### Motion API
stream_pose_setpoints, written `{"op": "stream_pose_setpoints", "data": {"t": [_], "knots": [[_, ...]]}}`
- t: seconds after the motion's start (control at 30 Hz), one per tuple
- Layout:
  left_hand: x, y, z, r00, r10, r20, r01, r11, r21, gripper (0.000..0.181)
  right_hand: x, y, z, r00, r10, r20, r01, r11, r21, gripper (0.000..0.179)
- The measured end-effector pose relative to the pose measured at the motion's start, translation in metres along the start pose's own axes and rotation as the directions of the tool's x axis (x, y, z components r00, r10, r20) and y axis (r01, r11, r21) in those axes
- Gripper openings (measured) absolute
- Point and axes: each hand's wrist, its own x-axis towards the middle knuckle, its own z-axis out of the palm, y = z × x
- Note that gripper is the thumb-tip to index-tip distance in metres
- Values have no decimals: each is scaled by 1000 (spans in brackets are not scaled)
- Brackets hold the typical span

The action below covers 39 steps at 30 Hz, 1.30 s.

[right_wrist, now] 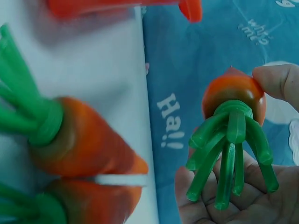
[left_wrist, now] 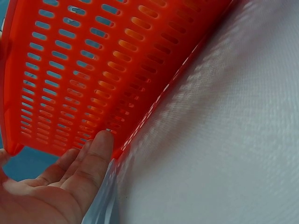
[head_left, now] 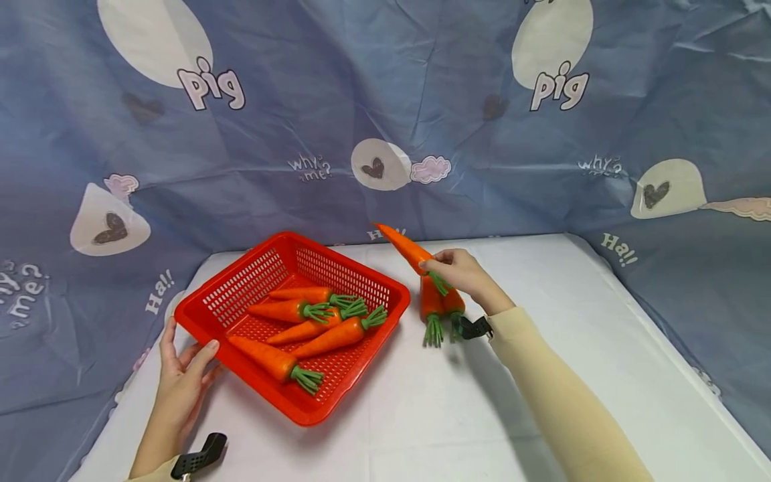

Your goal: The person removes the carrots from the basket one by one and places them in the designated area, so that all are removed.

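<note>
A toy-like carrot (head_left: 405,247) with green stems is pinched in my right hand (head_left: 460,271), its tip pointing up and left. In the right wrist view, the thumb presses one side of that carrot (right_wrist: 229,91), with fingers behind its stems. Below this hand, two more carrots (head_left: 431,298) lie side by side on the table. My left hand (head_left: 181,385) holds the near-left corner of a red plastic basket (head_left: 346,264), thumb at the rim. The fingers rest against its slotted outer wall (left_wrist: 70,79) in the left wrist view. Several carrots (head_left: 340,337) lie inside the basket.
A white cloth (head_left: 409,408) covers the table. Behind it and along the sides hangs a blue printed curtain (head_left: 337,80). The basket's right corner stands close to the two loose carrots.
</note>
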Motion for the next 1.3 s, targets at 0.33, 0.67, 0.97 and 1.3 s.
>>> {"op": "stream_pose_setpoints", "data": {"t": [0.33, 0.67, 0.97, 1.3], "knots": [[0, 0, 1, 1000, 9, 2, -9, 1000, 14, 94, -11, 22, -12, 996, 87, -35, -85, 995, 52, 53], [0, -2, 0, 1000, 5, 1, -5, 1000, 21, 93, -19, 43, -30, 987, 150, -51, -148, 988, 50, 62], [0, -1, 1, 1000, -1, -3, 1, 999, 37, 94, -28, 64, -42, 977, 206, -63, -203, 978, 56, 66], [0, -1, 2, 1000, 6, -1, -6, 1000, 19, 94, -38, 80, -47, 967, 236, -98, -232, 971, 51, 62]]}}
